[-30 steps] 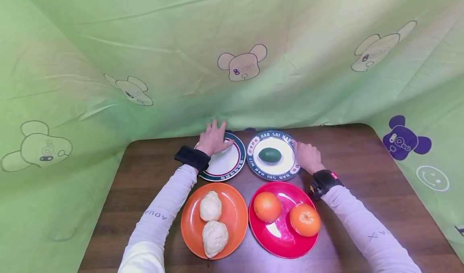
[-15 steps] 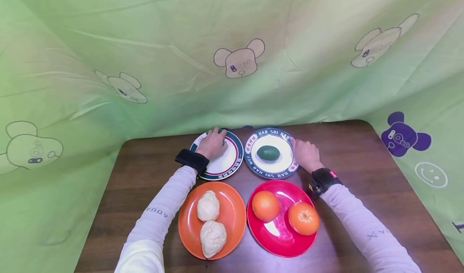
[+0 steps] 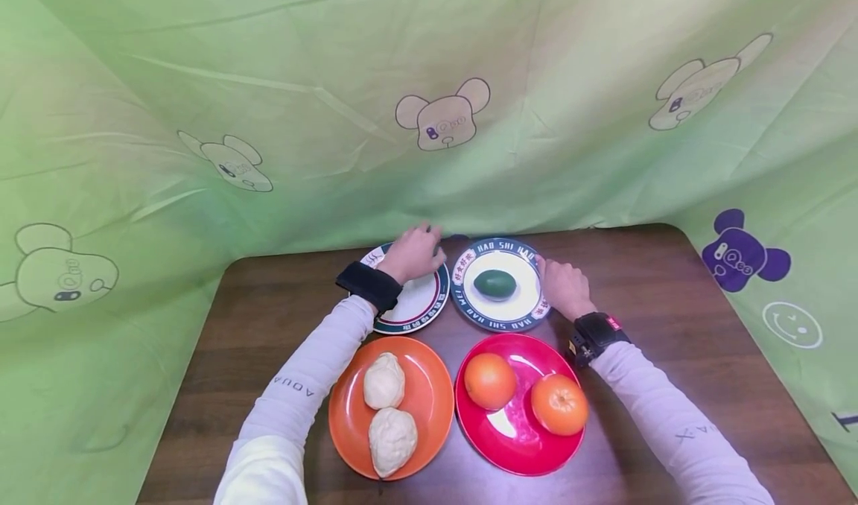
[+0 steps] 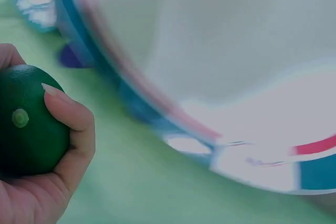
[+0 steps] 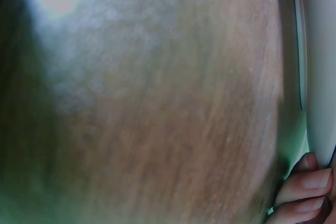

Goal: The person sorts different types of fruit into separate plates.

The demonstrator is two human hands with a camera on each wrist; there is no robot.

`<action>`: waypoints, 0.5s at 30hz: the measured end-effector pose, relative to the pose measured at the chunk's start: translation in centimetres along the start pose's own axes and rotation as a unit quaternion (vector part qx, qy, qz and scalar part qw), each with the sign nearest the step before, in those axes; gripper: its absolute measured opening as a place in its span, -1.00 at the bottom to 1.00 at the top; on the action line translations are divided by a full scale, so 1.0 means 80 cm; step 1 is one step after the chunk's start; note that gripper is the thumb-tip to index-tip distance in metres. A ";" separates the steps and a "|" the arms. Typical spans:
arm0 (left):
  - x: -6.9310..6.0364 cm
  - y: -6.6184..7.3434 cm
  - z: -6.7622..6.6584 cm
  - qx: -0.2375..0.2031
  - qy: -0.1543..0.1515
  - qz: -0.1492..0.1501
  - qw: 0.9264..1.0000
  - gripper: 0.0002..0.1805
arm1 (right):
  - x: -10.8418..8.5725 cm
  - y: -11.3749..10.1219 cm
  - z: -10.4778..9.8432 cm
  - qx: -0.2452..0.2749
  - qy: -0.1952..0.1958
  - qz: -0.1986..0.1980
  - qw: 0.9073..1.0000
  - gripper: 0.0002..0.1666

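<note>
My left hand (image 3: 412, 253) is raised over the far part of the left white plate (image 3: 414, 307), which has a dark green rim. In the left wrist view, its fingers and thumb grip a dark green, smooth avocado (image 4: 34, 135) with a small stem nub; the head view hides this fruit behind the hand. A second avocado (image 3: 495, 284) lies on the blue-rimmed plate (image 3: 492, 323) to the right. At that plate's right rim, my right hand (image 3: 565, 289) pinches the edge. The right wrist view shows its curled fingertips (image 5: 315, 179) against the pale plate side.
Closer to me, an orange plate (image 3: 436, 415) bears two pale steamed buns (image 3: 392, 442). Beside it, a red plate (image 3: 516, 453) holds two oranges (image 3: 491, 380). All the plates stand close together on a brown wooden table (image 3: 268, 326), with a green cloth (image 3: 322, 192) hanging behind.
The left hand first drew back over the left plate, then moved right and away towards the gap between the two far plates. The right hand stays at its plate's rim.
</note>
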State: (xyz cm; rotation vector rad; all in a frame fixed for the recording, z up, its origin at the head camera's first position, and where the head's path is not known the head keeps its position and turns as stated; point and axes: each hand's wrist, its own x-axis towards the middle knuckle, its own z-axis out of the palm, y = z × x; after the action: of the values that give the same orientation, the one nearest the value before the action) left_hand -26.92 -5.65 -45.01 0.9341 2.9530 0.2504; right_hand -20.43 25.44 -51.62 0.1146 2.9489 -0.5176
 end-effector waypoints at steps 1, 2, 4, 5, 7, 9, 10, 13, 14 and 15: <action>0.006 0.010 -0.008 0.002 0.003 0.009 1.000 -0.61 | 0.000 0.001 0.000 0.000 0.000 0.001 1.000 -0.28; 0.011 0.021 -0.017 0.002 0.002 0.015 1.000 -0.58 | -0.001 0.002 -0.001 0.000 0.000 0.003 1.000 -0.28; 0.022 0.043 -0.032 0.006 -0.001 0.028 1.000 -0.52 | -0.001 0.004 -0.002 0.001 0.001 0.005 1.000 -0.28; 0.027 0.054 -0.039 0.006 -0.003 0.033 0.999 -0.50 | -0.001 0.005 -0.002 0.003 0.001 0.006 1.000 -0.28; 0.036 0.075 -0.049 0.009 -0.006 0.047 0.999 -0.46 | -0.001 0.006 -0.002 0.005 0.004 0.007 1.000 -0.28; 0.044 0.094 -0.054 0.010 -0.002 0.060 0.998 -0.46 | -0.001 0.007 -0.001 0.008 0.008 0.006 1.000 -0.28; 0.048 0.102 -0.056 0.011 0.002 0.067 0.998 -0.48 | 0.000 0.007 0.000 0.008 0.012 0.005 1.000 -0.28; 0.057 0.121 -0.054 0.019 0.010 0.087 0.996 -0.52 | 0.001 0.003 0.002 0.009 0.016 0.004 1.000 -0.28; 0.060 0.127 -0.051 0.021 0.009 0.091 0.996 -0.54 | 0.001 0.002 0.002 0.009 0.017 0.003 1.000 -0.28; 0.064 0.131 -0.048 0.023 0.008 0.095 0.995 -0.56 | 0.002 0.000 0.002 0.008 0.017 0.004 1.000 -0.29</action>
State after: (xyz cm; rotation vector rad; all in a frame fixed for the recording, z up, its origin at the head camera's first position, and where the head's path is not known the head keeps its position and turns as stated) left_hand -25.45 5.19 -39.44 1.2249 2.8967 0.1956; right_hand -20.56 25.39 -51.80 0.1383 2.9769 -0.5444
